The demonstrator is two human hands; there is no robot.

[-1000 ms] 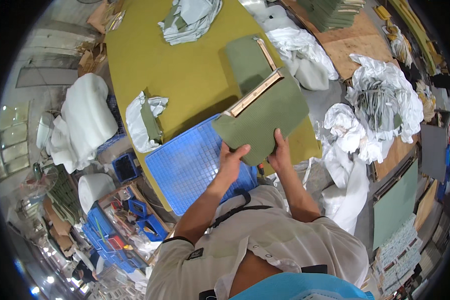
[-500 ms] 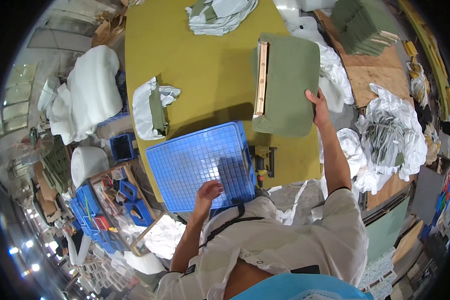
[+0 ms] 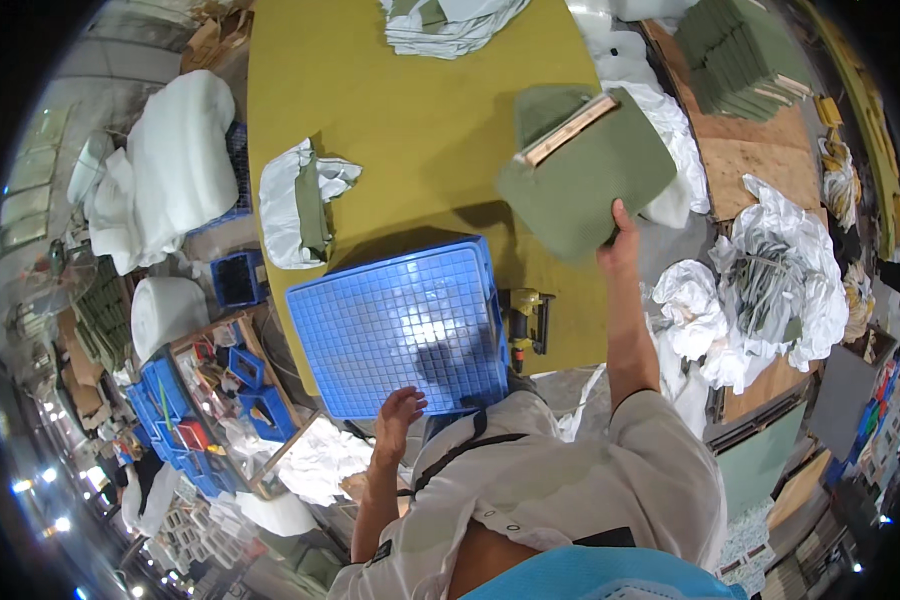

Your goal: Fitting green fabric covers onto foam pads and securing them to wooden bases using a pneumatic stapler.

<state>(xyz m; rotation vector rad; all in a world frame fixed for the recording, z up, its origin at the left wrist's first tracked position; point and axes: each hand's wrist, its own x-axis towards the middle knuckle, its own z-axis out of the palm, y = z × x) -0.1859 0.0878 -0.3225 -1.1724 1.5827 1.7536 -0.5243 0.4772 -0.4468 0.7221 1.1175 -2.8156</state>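
My right hand (image 3: 620, 238) grips the lower right edge of a green fabric-covered panel (image 3: 605, 175). The panel is tilted above the right side of the yellow-green table (image 3: 410, 130), and a bare wooden strip shows along one edge. Another green piece shows behind that strip; whether it is part of the same panel I cannot tell. By the near edge of an upside-down blue plastic crate (image 3: 370, 310), my left hand (image 3: 400, 415) has loosely bent fingers, with nothing in them. A black and yellow nail gun (image 3: 528, 325) lies on the table just right of the crate.
White wrapping with green fabric (image 3: 305, 205) lies on the table's left side, and a folded white and green stack (image 3: 450, 25) at its far end. Stacked green panels (image 3: 740, 60) stand far right on a wooden board. Crumpled white sheeting (image 3: 785, 280) fills the right side.
The green panel has turned from nearly upright to slanted, its wooden strip swinging toward the upper right. My right hand has moved slightly nearer, and my left hand has drawn back toward me.
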